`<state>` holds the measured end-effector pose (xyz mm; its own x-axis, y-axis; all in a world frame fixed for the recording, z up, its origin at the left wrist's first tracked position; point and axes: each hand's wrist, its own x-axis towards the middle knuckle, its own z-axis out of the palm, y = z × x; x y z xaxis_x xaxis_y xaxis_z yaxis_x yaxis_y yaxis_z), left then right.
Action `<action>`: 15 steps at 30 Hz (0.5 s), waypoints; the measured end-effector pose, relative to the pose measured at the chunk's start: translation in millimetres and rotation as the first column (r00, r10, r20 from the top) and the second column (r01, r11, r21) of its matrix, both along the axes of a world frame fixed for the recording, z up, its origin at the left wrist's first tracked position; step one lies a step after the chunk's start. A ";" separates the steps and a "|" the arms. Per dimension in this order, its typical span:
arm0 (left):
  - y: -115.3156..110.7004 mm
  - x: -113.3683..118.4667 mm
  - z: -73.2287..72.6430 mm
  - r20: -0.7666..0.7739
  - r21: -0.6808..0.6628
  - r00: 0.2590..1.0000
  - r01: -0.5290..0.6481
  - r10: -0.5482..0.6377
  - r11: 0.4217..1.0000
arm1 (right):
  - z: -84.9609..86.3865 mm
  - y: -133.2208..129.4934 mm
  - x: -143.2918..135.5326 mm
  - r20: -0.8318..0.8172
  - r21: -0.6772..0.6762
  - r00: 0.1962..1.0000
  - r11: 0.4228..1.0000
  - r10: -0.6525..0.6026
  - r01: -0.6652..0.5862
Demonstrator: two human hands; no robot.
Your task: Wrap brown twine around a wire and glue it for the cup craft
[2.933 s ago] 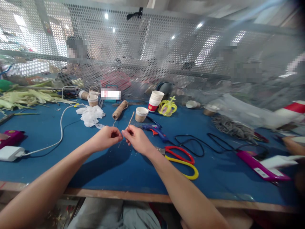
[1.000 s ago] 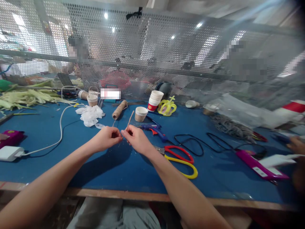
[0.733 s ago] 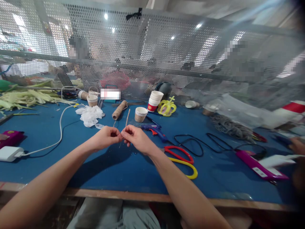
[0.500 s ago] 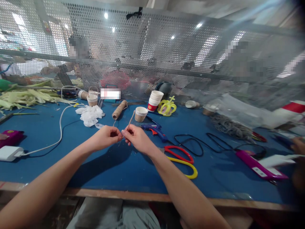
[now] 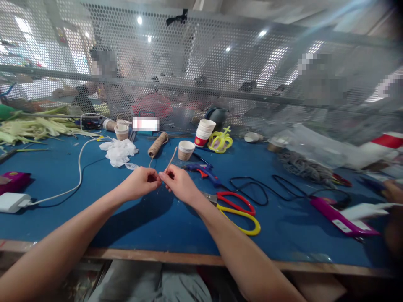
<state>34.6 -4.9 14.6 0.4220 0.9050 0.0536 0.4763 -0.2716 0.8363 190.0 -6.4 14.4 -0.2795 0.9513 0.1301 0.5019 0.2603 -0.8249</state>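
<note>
Fingertips meet over the middle of the blue table, where my left hand (image 5: 143, 181) and my right hand (image 5: 178, 181) both pinch a thin brown twine (image 5: 171, 158). One piece of it sticks up past my right fingers. Another strand runs from my left hand toward the twine spool (image 5: 158, 144), which lies just beyond. Behind my right hand stands a twine-wrapped paper cup (image 5: 185, 152). To the right of that hand lies a blue glue gun (image 5: 206, 171) with a red trigger. Scissors (image 5: 237, 207) with red and yellow handles rest partly under my right forearm.
A stack of paper cups (image 5: 205, 132) and a yellow crown-shaped piece (image 5: 220, 140) stand at the back. Crumpled white material (image 5: 120, 152) lies left. Purple power strips (image 5: 338, 216) and cables flank the table. Mesh (image 5: 189, 75) closes the rear; another person's hand (image 5: 393, 191) is far right.
Both hands stay nearly in place, pinching the twine. The upright piece tips slightly left, and my right forearm shifts a little, baring more of the scissors' blades.
</note>
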 end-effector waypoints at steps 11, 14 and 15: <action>2.3 -4.3 0.9 0.008 0.030 1.000 0.025 -0.025 0.999 | 3.6 -2.5 1.1 -0.088 -0.072 0.995 0.996 0.038 -0.044; 2.2 -4.3 0.0 -0.024 0.055 1.000 0.018 -0.017 0.998 | 3.1 -2.5 -0.4 -0.055 -0.056 0.998 0.998 0.020 -0.023; 2.2 -3.9 -0.4 -0.028 0.057 1.000 0.012 -0.011 0.998 | 2.7 -2.3 -0.9 -0.044 -0.048 0.999 0.999 0.013 -0.015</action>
